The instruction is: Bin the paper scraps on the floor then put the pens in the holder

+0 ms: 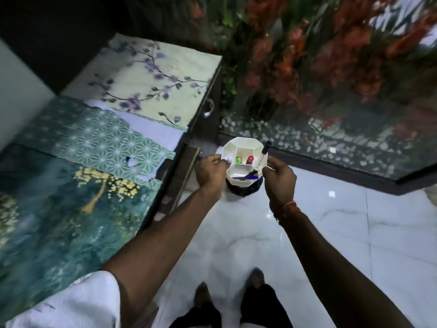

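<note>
desk [71,185] with patterned paper sheets sits left of everything, well apart from the fingers, nothing on it being touched

left hand [211,171]: fingers curled tight on the left rim of the white holder [244,144], thumb side up near a small white-capped item [229,159] that sits right at the fingertips; can't tell if that cap is pinched or just standing in the left compartment. Looks like this hand is there to carry and steady the holder, not to load it

between the two sets of fingers, in the middle compartment: green-capped marker [238,160] and red-capped marker [250,159], upright, caps up. Just below them, nearer the wrists, a blue pen [250,177] lies flat across the front tray, likely because that tray is shallow

right hand [279,178]: fingers closed narrow on the holder's right edge, and a black-capped marker [264,152] rises tilted just above the fingertips. Can't tell if it's gripped or leaning in the right slot

holder is held up off the floor over a dark round thing [244,189], probably the bin, mostly hidden. Two-hand grip reads as keeping it level so the pens don't tip out

floor [331,233] right of the hand: one small pale speck [332,193], scrap or glare, can't say. Pens look mostly in, task near done
</note>
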The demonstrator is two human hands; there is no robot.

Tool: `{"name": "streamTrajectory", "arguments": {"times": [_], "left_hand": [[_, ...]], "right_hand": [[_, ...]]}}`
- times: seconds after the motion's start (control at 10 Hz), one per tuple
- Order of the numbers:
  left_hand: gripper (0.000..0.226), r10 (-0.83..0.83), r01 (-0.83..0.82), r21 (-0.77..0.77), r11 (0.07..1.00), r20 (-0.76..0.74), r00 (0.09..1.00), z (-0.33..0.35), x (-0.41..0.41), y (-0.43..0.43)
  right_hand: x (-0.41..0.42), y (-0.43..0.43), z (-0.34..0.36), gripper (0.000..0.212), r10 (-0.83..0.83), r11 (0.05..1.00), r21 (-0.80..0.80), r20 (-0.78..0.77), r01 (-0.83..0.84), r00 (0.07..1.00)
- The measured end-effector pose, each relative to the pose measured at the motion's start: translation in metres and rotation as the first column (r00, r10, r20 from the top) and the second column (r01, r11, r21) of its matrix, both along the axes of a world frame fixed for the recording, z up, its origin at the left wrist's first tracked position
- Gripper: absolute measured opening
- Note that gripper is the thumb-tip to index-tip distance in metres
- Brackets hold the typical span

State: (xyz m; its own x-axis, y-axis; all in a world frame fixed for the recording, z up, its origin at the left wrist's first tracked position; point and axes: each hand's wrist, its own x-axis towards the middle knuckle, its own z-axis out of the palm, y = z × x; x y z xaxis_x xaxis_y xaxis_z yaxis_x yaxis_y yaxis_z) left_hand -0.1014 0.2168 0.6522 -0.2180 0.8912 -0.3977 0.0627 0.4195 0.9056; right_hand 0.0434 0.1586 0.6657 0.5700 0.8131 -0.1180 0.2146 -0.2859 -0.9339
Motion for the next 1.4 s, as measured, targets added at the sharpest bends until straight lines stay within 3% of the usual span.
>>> {"name": "streamTrajectory", "arguments": {"times": [0.1,0.3,0.4,0.5,0.6,0.9,1.1,1.3,1.4], "left_hand": [[0.021,0.047,-0.047,0.007,0.999,0.026,0.999,0.017,-0.027,0.024],[0.009,0.352,-0.352,0.017,0.936,0.009,0.936,0.036,-0.103,0.085],[0.021,0.480,-0.480,-0.028,0.877,0.024,0.877,0.046,-0.145,0.112],[0.008,0.535,-0.532,-0.063,0.844,0.049,0.843,0.046,-0.175,0.129],[0.031,0.585,-0.574,-0.118,0.810,0.089,0.806,0.037,-0.218,0.157],[0.023,0.633,-0.620,-0.126,0.774,0.158,0.758,0.036,-0.292,0.230],[0.018,0.613,-0.599,-0.131,0.790,0.173,0.771,0.032,-0.310,0.249],[0.033,0.625,-0.631,-0.050,0.775,0.212,0.751,0.025,-0.297,0.241],[0.012,0.657,-0.659,-0.081,0.748,0.235,0.717,0.024,-0.286,0.235]], "right_hand": [[-0.021,0.035,0.011,0.038,0.066,0.998,0.025,-0.005,-0.066,0.998],[-0.082,0.136,0.030,0.030,0.365,0.927,0.105,-0.042,-0.360,0.930],[-0.126,0.191,0.036,0.035,0.505,0.862,0.071,-0.034,-0.502,0.863],[-0.154,0.225,0.034,0.042,0.580,0.814,0.017,-0.002,-0.580,0.814],[-0.200,0.269,0.028,0.035,0.651,0.759,-0.049,0.041,-0.649,0.758],[-0.285,0.342,0.036,0.029,0.669,0.742,-0.066,0.003,-0.667,0.744],[-0.310,0.369,0.021,0.049,0.631,0.770,-0.096,-0.034,-0.631,0.775],[-0.307,0.367,0.012,0.031,0.658,0.753,-0.052,0.008,-0.656,0.753],[-0.303,0.363,0.005,0.027,0.651,0.759,-0.017,0.024,-0.651,0.759]]}}
